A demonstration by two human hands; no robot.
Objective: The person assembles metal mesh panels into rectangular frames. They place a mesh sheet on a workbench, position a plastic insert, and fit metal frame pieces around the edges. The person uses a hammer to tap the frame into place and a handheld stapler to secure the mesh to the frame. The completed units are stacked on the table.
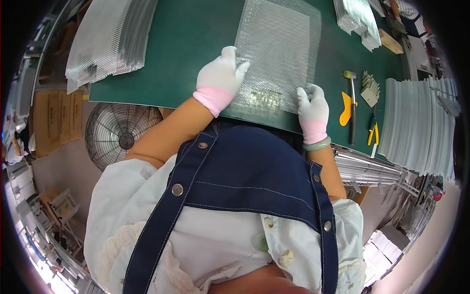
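A silvery mesh sheet [274,49] with a fine pattern lies in front of me on the green tabletop [188,54], its near end close to the front edge. My left hand [220,79], in a white glove with a pink cuff, grips the sheet's left edge, thumb over its surface. At the near right corner, my right hand [313,109], gloved the same way, has its thumb and fingers closed about the edge. The fingers under the sheet are partly hidden.
Mesh stacks stand at far left [110,36] and far right [360,22]. Right of me lie a hammer [352,108], a yellow scraper [345,111], yellow-handled pliers [373,130], small pale pieces [370,90] and stacked grey panels [416,125]. A floor fan [125,141] stands at left.
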